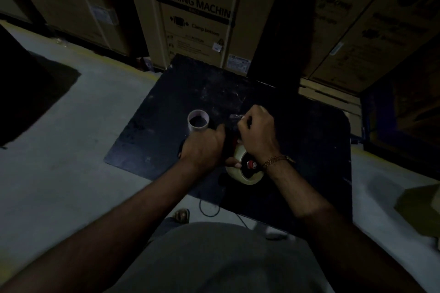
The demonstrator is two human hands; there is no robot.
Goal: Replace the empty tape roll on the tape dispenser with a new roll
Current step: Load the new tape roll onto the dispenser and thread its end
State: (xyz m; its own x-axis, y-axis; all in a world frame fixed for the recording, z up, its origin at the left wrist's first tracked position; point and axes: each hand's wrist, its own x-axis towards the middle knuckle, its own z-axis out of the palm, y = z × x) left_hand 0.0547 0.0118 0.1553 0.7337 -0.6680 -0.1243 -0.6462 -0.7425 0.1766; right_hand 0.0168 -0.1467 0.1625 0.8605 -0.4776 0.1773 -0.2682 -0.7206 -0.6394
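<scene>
The tape dispenser point(230, 143) lies on the black table point(166, 112), mostly hidden between my hands. A full roll of clear tape point(247, 177) sits on its red hub. My left hand point(204, 147) grips the dispenser's body from the left, thumb against the roll. My right hand point(256, 129) pinches the loose tape end point(234, 116) above the dispenser's front. The empty cardboard core point(198, 120) stands upright on the table, just beyond my left hand.
Large cardboard washing-machine boxes point(197, 14) stand close behind the table. A dark pillar point(281, 31) rises at the table's far edge. Grey floor point(71, 150) lies to the left, with a cable point(209, 211) under the near edge. A brown carton point(421, 207) sits at right.
</scene>
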